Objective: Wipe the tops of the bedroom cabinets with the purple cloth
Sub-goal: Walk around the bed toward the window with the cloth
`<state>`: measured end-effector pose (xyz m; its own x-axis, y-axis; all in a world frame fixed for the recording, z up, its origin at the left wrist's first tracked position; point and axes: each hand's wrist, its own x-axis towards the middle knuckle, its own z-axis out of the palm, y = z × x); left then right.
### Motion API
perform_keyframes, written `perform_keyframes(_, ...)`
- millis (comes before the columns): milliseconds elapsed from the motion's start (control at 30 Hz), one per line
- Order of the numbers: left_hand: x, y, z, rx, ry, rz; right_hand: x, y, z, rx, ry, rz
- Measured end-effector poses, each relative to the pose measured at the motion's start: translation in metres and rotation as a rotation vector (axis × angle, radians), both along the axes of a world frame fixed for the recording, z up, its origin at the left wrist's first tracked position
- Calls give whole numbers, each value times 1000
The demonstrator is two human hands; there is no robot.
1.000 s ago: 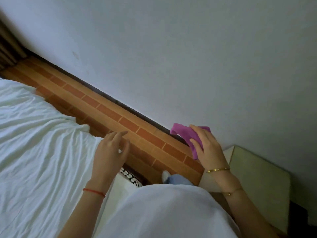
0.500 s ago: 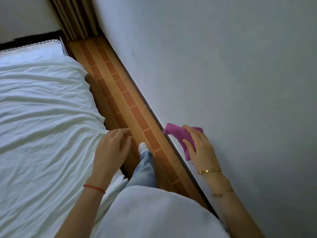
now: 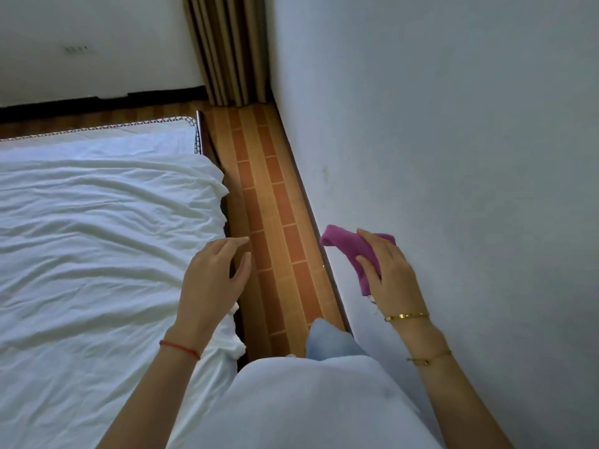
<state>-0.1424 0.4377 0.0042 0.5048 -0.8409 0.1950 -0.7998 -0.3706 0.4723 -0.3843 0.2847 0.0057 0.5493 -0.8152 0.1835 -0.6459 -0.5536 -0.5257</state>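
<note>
At right of centre: my right hand (image 3: 387, 273) is clamped on the purple cloth (image 3: 351, 246), beside the wall (image 3: 453, 140).
Left hand (image 3: 212, 277): empty, fingers loosely apart over the bed (image 3: 81, 238) edge.
Handling: soft, light, floppy; I judge a bunched mid-fold grip best.
Cabinets: none in view.

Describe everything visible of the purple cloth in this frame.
The purple cloth is a small, soft-looking, magenta-purple fabric piece, bunched and folded rather than spread. The right hand grips it, fingers over its middle; one end pokes out up and left, another hangs below the thumb. It is held in the air beside the white wall, above the floor's edge. No cabinet is in view.
</note>
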Motion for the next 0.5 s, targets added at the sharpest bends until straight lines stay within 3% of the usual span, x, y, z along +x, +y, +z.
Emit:
perform_keyframes(300, 132, -172, -21, -14, -5, 144, 147, -198, -30, 20, 5, 116)
perform_keyframes(500, 230, -292, -3, -83, -50, 242, 266, -338, -14, 6, -29, 201)
